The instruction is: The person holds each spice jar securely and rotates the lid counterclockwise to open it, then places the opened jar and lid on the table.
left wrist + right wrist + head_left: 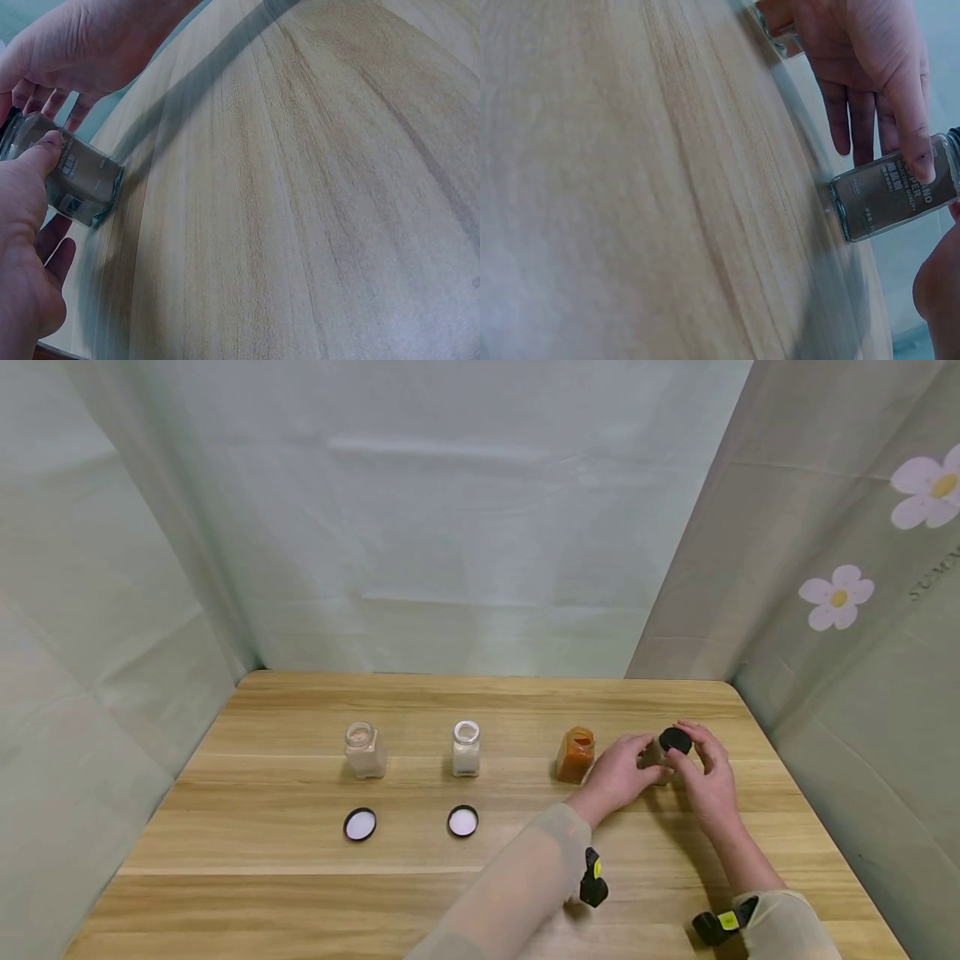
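Observation:
A square glass spice jar (881, 199) of grey-brown powder stands on the table at the right, wearing a black lid (676, 741). My left hand (618, 772) holds the jar's body, its thumb lying across the printed face in both wrist views. Fingers and thumb of my right hand (708, 777) grip the lid from the right side; the right wrist view shows only part of this hand. Just left of my left hand is a lidless jar of orange-red powder (576, 756).
Farther left stand two more lidless jars, one with white contents (466, 752) and one with pale beige powder (366, 752). In front of them lie two black-rimmed lids, the left lid (360, 824) and the right lid (462, 821), white insides up. Curtains (450, 527) surround the wooden table (262, 893).

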Demonstrator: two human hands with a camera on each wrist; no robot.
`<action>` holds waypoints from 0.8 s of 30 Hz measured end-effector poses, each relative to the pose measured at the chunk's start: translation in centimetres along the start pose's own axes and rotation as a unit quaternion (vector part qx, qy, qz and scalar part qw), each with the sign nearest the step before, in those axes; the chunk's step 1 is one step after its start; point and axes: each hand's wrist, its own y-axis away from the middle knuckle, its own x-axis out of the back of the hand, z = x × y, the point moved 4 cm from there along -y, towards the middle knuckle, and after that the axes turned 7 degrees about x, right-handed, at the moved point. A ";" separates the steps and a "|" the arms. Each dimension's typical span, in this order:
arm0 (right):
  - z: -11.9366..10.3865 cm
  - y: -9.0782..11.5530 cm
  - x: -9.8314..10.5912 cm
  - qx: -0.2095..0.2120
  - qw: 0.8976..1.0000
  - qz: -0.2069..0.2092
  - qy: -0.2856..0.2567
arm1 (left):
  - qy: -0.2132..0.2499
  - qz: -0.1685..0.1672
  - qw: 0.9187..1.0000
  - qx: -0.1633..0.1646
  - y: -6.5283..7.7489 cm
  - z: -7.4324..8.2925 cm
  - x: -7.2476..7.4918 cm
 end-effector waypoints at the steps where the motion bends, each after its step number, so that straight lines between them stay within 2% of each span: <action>1: 0.0 0.0 0.0 0.001 1.000 0.000 -0.001 | -0.001 0.000 1.000 -0.001 0.0 0.0 0.0; 5: 0.0 0.0 0.0 -0.001 1.000 -0.001 0.000 | 0.003 0.001 1.000 -0.002 0.0 -0.1 0.0; 14: 0.3 0.3 0.0 -0.050 0.999 -0.015 0.011 | -0.003 -0.001 1.000 0.006 0.0 -0.2 -0.1; 24: 0.4 -0.1 -0.1 -0.051 0.998 0.028 -0.004 | -0.003 -0.003 1.000 0.016 -0.1 -0.3 -0.2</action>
